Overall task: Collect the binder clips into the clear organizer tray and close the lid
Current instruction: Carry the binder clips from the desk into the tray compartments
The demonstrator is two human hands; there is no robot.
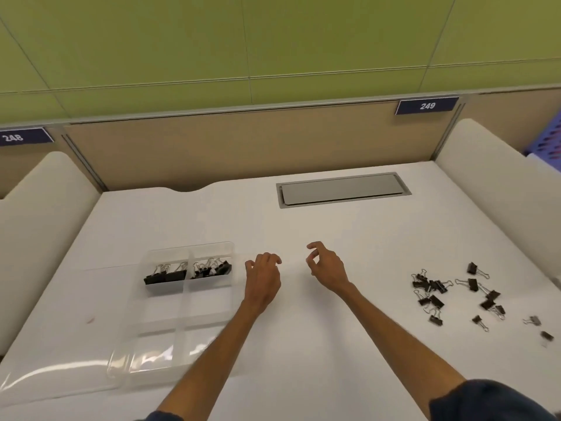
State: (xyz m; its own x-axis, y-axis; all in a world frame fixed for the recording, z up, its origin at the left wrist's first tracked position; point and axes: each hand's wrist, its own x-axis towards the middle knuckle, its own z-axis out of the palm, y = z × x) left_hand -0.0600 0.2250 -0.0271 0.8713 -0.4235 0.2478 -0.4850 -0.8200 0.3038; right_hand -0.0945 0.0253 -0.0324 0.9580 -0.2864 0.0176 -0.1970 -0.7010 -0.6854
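A clear organizer tray [177,317] with several compartments lies on the white desk at the left. Its two far compartments hold black binder clips [188,271]. The clear lid [51,381] lies flat to the tray's left, swung open. A loose scatter of black binder clips [449,294] lies on the desk at the right. My left hand [263,279] hovers just right of the tray with loosely curled fingers, holding nothing. My right hand [326,265] is over the middle of the desk, fingers loosely curled and empty, well left of the scattered clips.
A grey cable hatch [343,189] is set into the desk at the back. Padded white dividers [491,183] flank the desk on both sides, and a tan partition stands behind. A purple basket [549,141] shows at the far right edge.
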